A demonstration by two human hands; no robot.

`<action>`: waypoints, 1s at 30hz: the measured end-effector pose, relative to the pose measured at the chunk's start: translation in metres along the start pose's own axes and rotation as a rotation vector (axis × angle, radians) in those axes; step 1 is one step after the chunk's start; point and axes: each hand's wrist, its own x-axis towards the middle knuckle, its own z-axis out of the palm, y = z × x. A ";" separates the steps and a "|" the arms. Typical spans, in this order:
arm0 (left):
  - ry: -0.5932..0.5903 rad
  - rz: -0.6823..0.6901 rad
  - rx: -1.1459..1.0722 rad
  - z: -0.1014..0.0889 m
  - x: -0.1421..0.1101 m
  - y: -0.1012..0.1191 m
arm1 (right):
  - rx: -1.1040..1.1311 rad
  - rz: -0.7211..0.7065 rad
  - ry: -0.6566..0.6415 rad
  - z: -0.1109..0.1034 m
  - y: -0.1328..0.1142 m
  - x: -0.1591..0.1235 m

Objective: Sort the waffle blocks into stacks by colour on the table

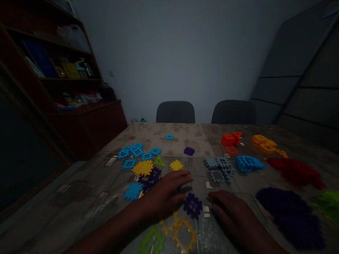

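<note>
My left hand hovers over the middle of the table with its fingers stretched out and apart. Close to its thumb is a dark purple notched plastic building piece with small square holes; whether they touch I cannot tell. My right hand is on the other side of that piece, fingers loosely extended, nothing seen in them. Under my left wrist lie yellow frame pieces and a green piece. Beyond my left hand are a yellow piece, a green triangle and more purple pieces, partly covered by the hand.
Light blue pieces spread at the left beside a yellow pile. On the right are grey, blue, orange-red, orange, red and purple piles. Two chairs stand behind the table.
</note>
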 end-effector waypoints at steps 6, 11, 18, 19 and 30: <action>-0.039 -0.196 0.162 -0.020 -0.002 -0.030 | -0.057 -0.062 -0.152 0.008 -0.021 -0.001; -0.097 -0.226 0.213 -0.022 -0.006 -0.036 | -0.095 0.017 -0.159 0.012 -0.042 0.009; -0.015 -0.212 0.224 -0.018 -0.005 -0.036 | -0.197 0.073 -0.055 0.022 -0.044 0.010; 0.004 -0.203 0.226 -0.018 -0.005 -0.035 | -0.219 0.095 -0.051 0.021 -0.044 0.008; 0.217 -0.135 0.008 -0.011 -0.004 -0.024 | -0.209 0.134 -0.155 -0.003 -0.040 -0.001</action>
